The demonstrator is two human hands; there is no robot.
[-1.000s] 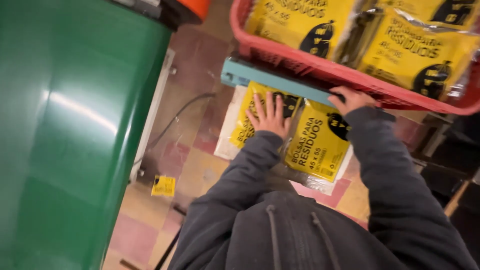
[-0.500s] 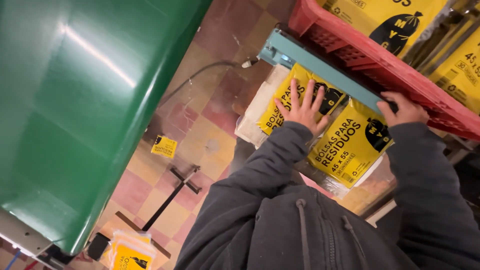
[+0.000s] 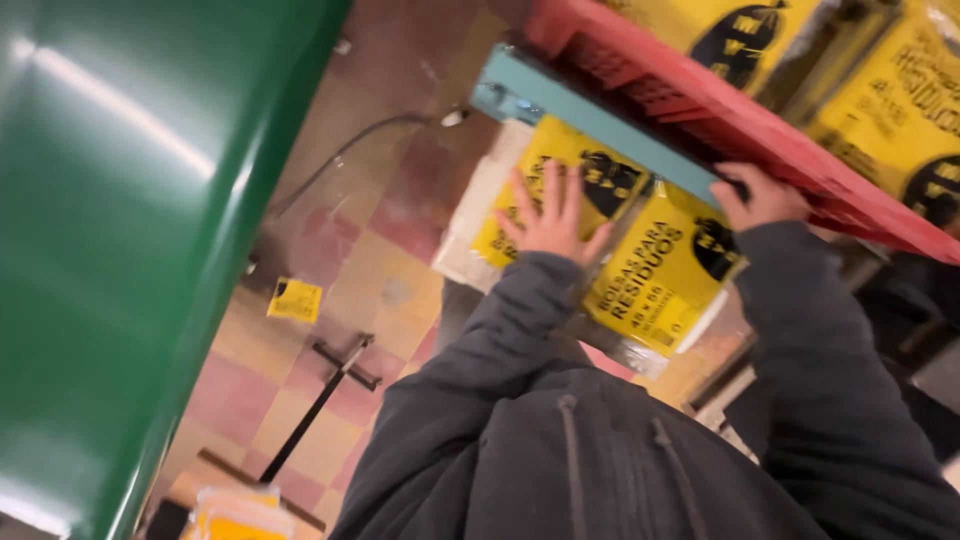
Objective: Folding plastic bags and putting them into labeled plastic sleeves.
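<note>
My left hand (image 3: pixel 550 215) lies flat with fingers spread on a yellow-and-black plastic package (image 3: pixel 560 195) under a teal bar (image 3: pixel 600 120). A second yellow package (image 3: pixel 665 275) sits beside it, lower right. My right hand (image 3: pixel 762 195) grips the underside edge of a red plastic crate (image 3: pixel 760 115) that rests above the bar. More yellow packages (image 3: pixel 890 90) fill the crate. Both arms wear dark grey sleeves.
A large green panel (image 3: pixel 140 230) fills the left side. On the tiled floor (image 3: pixel 380 250) lie a small yellow label (image 3: pixel 295 300), a dark cable (image 3: pixel 350 150) and a black metal stand (image 3: pixel 320 400). Another yellow package (image 3: pixel 235 515) sits at the bottom edge.
The view has tilted and swung left, showing more floor. My left hand stays pressed on the package and my right hand keeps its hold at the crate's edge.
</note>
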